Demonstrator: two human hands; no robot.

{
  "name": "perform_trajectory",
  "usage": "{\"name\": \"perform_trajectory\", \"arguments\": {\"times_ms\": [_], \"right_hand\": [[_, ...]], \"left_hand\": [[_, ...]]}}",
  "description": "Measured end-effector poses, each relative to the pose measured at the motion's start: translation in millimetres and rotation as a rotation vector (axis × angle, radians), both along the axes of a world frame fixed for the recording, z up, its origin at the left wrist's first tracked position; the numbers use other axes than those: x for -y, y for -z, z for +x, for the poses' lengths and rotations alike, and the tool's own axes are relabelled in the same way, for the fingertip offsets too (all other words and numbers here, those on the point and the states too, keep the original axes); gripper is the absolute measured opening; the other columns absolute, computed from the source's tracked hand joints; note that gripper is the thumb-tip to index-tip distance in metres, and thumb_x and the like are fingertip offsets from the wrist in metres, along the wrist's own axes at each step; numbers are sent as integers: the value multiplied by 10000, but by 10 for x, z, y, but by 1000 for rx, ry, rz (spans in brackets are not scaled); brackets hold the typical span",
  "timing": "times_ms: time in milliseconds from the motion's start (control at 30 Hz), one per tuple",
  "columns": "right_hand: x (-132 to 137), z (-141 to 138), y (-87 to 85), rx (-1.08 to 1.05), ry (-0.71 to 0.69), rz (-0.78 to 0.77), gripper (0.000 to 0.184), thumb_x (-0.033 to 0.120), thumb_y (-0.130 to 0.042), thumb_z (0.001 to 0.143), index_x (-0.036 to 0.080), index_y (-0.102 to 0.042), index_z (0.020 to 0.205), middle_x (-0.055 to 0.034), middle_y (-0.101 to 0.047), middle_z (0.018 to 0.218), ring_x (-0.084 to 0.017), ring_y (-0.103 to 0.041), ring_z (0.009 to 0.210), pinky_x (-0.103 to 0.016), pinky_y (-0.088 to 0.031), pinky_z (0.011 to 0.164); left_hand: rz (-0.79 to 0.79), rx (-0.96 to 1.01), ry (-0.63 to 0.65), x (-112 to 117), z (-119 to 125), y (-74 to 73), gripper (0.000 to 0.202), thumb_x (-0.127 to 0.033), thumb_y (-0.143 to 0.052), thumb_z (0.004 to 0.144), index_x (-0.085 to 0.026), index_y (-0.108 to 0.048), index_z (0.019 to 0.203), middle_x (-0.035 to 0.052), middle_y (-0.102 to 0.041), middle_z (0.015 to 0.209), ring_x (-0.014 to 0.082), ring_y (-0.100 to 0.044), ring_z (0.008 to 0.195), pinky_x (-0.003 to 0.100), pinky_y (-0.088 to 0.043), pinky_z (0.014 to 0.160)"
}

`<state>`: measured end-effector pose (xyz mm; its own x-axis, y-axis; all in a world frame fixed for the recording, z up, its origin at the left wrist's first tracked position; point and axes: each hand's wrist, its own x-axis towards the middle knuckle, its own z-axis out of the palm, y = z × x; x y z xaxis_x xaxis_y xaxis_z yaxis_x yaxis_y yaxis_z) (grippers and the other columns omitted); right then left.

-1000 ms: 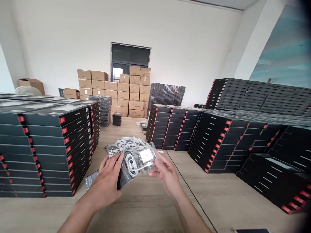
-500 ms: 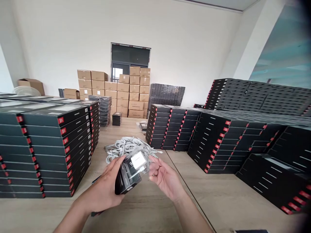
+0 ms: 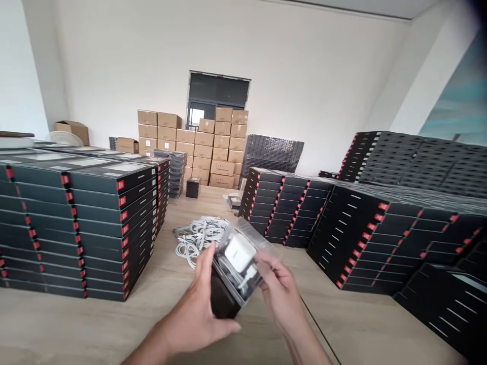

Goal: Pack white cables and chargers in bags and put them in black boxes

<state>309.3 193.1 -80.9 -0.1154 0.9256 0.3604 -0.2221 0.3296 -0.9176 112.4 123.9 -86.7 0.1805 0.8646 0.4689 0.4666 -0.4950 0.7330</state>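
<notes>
Tilted in front of me is a small black box (image 3: 222, 300), with my left hand (image 3: 192, 309) wrapped round its near side. Projecting from the box is a clear plastic case (image 3: 253, 234), blurred at its edges. Inside the case lie a white charger block (image 3: 240, 252) and a light-coloured plug or cable end (image 3: 247, 276). The fingers of my right hand (image 3: 279, 289) are closed on the case's right edge. Just behind the box, a tangle of white cables (image 3: 198, 233) rests on the table.
Tall stacks of black boxes stand at the left (image 3: 95, 223) and right (image 3: 353, 228) of the wooden table (image 3: 171, 284). Farther back are a short black stack (image 3: 193, 187), a small packet (image 3: 233, 199), grey trays (image 3: 272, 152) and brown cartons (image 3: 203, 139).
My right hand, whose fingers were spread beside the case, now grips its edge. More of the case shows outside the black box. The view has turned left.
</notes>
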Motion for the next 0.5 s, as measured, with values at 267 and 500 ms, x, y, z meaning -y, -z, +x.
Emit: {"name": "perform_trajectory", "arguments": {"times_ms": [267, 500], "right_hand": [[16, -54, -45, 92, 144, 61, 369, 551, -707, 763, 245, -757, 962, -71, -762, 933, -272, -678, 893, -386, -522, 830], [182, -217, -131, 251, 38, 173, 322, 529, -625, 844, 273, -761, 984, -63, -755, 991, -274, -666, 948, -391, -501, 879]], "left_hand": [[73, 171, 35, -71, -29, 57, 842, -293, -487, 920, -262, 113, 1509, 142, -229, 1552, 244, -360, 1397, 482, -318, 1165], [301, 96, -123, 77, -166, -309, 867, -348, -535, 871, -318, 42, 1518, 61, 73, 1620, 322, -88, 1492, 539, -282, 1166]]}}
